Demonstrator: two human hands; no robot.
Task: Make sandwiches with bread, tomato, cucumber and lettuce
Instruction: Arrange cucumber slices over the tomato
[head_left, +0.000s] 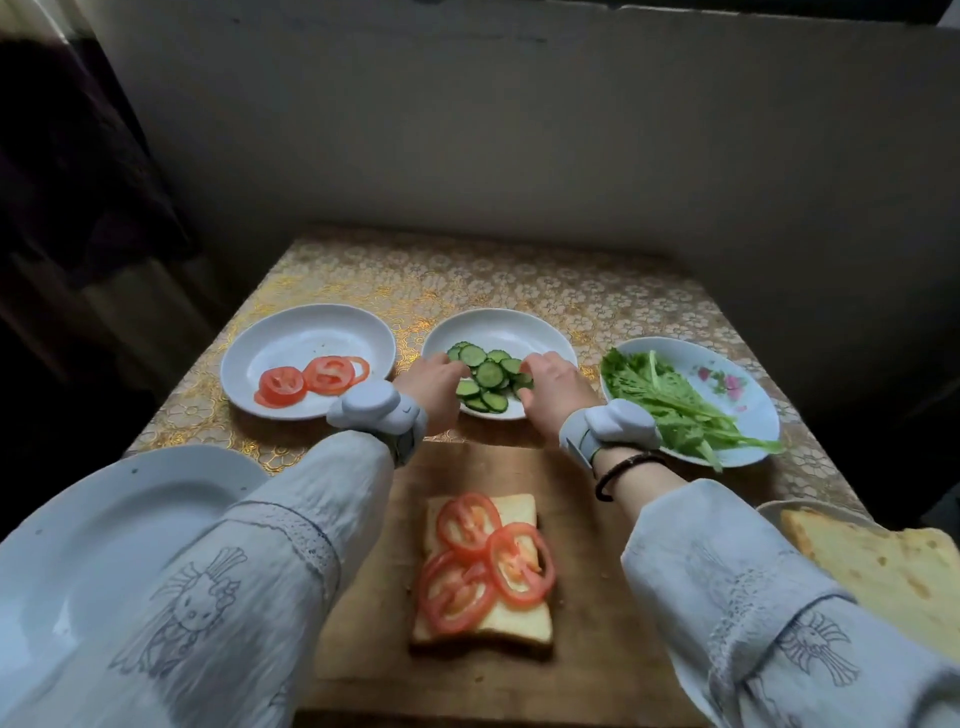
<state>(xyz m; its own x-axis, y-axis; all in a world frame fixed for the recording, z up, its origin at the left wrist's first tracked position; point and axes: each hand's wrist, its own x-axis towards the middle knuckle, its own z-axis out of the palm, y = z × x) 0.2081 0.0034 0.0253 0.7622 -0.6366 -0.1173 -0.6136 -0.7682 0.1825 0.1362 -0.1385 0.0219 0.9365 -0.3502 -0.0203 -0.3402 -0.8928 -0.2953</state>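
Note:
A bread slice (511, 621) lies on the wooden board (587, 649), topped with three tomato slices (483, 558). Beyond the board stands a white plate (498, 325) of cucumber slices (485, 376). My left hand (434, 387) reaches into the plate's left side, fingertips on the cucumber. My right hand (550, 387) reaches into its right side, fingers curled over slices. Whether either hand grips a slice is hidden. A plate (291, 338) at the left holds more tomato slices (309, 379). Lettuce (670, 402) lies on a flowered plate (737, 387) at the right.
A large white plate (104, 525) with nothing on it sits at the near left. More bread (883, 566) lies on a plate at the near right edge. A gold floral cloth (467, 280) covers the table, which ends at a wall behind.

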